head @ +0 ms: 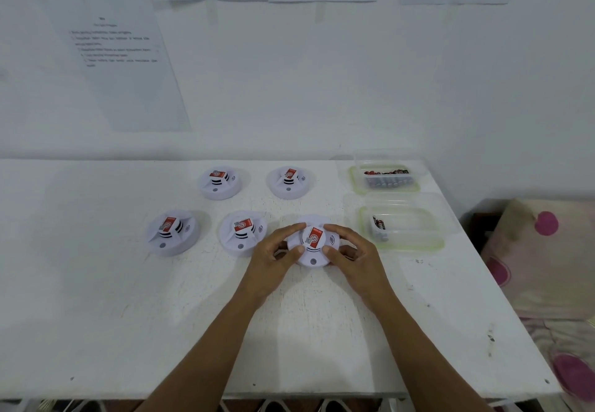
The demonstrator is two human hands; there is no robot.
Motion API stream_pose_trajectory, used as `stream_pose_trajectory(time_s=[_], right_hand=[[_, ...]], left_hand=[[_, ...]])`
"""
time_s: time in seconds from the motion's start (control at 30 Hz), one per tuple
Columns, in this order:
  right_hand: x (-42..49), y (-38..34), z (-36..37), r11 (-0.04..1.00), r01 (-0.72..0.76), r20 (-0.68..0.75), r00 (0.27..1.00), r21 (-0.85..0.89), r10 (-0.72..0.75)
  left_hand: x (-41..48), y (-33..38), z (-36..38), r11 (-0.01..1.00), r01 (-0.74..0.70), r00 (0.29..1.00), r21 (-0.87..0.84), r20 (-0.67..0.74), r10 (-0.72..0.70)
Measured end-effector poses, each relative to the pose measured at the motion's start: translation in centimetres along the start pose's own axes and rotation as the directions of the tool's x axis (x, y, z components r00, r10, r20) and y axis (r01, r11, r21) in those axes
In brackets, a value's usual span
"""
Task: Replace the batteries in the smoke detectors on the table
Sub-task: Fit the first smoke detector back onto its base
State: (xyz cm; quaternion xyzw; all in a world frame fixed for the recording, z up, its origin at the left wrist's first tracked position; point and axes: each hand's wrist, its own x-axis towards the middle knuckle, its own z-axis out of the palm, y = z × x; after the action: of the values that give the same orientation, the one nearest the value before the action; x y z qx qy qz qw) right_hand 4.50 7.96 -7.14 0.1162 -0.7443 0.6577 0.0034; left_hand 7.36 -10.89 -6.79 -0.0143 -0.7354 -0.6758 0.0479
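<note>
Several round white smoke detectors with red labels sit on the white table (96, 299). The front right detector (314, 244) is held from both sides: my left hand (275, 258) grips its left rim and my right hand (352, 255) grips its right rim, fingers curled around it. Two more detectors stand in the front row, one in the middle (242, 233) and one at the left (170, 233). The back row has a left detector (220, 182) and a right detector (288, 182). A clear box (384, 178) at the back right holds several batteries. A nearer clear box (402, 228) holds a few batteries.
The wall behind the table carries taped paper sheets (125, 57). The table's right edge runs diagonally beside a floral pink cushion (547, 266). The front table edge lies just below my forearms.
</note>
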Motion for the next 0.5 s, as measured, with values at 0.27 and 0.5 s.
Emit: stream_pose_trajectory(time_s=[0.27, 0.5], right_hand=[[-0.1, -0.1, 0.1, 0.995, 0.053, -0.031, 0.998, -0.087, -0.056], [-0.2, 0.4, 0.8, 0.928, 0.188, -0.048, 0.976, -0.322, -0.214]], left_hand=[[0.1, -0.3, 0.0, 0.995, -0.064, 0.998, 0.074, -0.008, 0.065], [0.6, -2.0, 1.1, 0.898, -0.202, 0.970, 0.391, -0.048, 0.240]])
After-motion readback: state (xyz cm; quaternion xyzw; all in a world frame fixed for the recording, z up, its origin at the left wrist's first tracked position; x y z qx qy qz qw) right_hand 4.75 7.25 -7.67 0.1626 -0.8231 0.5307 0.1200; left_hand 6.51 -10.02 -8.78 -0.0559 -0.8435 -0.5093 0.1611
